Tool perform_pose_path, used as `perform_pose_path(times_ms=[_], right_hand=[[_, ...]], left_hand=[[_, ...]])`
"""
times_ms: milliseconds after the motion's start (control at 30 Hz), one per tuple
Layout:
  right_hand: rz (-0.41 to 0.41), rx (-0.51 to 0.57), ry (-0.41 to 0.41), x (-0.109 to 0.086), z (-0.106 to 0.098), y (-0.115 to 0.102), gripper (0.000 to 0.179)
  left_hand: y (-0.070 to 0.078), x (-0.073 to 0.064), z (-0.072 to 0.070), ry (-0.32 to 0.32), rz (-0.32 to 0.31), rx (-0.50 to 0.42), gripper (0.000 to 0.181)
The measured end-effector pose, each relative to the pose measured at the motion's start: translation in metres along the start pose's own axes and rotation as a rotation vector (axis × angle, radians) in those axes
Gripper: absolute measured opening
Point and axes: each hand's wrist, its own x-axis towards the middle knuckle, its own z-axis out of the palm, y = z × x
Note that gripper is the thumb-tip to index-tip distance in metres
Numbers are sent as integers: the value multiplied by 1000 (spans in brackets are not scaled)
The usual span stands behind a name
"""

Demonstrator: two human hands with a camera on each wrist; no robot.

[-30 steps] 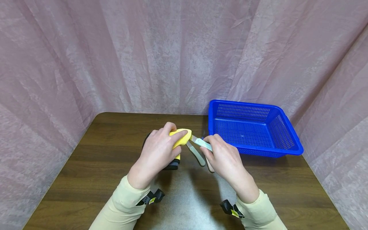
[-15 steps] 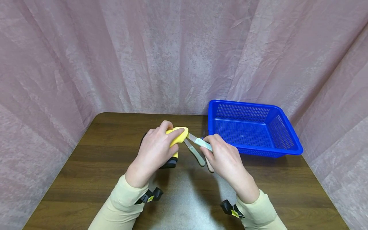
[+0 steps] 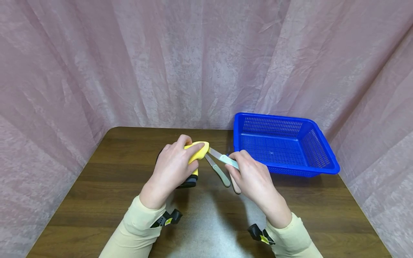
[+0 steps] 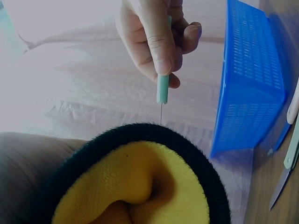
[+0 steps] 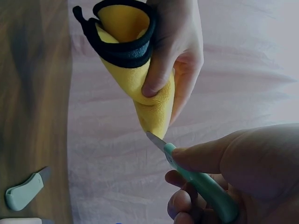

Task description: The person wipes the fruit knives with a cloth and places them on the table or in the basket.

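My left hand [image 3: 171, 163] grips a folded yellow cloth [image 3: 201, 152] with black edging, thumb and fingers pressing its sides together. Bunched into a cone in the right wrist view, the cloth [image 5: 125, 79] narrows toward a knife tip. My right hand [image 3: 255, 175] holds that small knife [image 3: 229, 162] by its mint-green handle, blade pointing left. Blade and cloth meet at the cone's end; whether the tip lies inside the fold is hidden. Below the hands, a second knife [image 3: 222, 175] with a grey-green handle lies on the table, beside a pale-handled knife [image 3: 236, 186] partly covered by my right hand.
A blue perforated plastic basket [image 3: 237, 132] stands at the back right, just beyond my right hand. The brown wooden table [image 3: 129, 157] ends at pink curtains [image 3: 161, 71] behind and to the right.
My left hand has shifted slightly left and away from me with the cloth, and more of the blade shows. My right hand with the knife has stayed nearly still.
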Motion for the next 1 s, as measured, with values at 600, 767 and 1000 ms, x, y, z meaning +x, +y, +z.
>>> perform_pose_path(times_ms=[600, 767, 1000], right_hand=[[23, -35, 4, 0, -8, 7, 16], [22, -48, 18, -1, -9, 10, 16], [24, -52, 52, -2, -9, 19, 19]], left_hand=[[-6, -1, 3, -9, -25, -12, 53], [-11, -3, 2, -10, -9, 29, 52], [-19, -10, -2, -25, -15, 50, 53]])
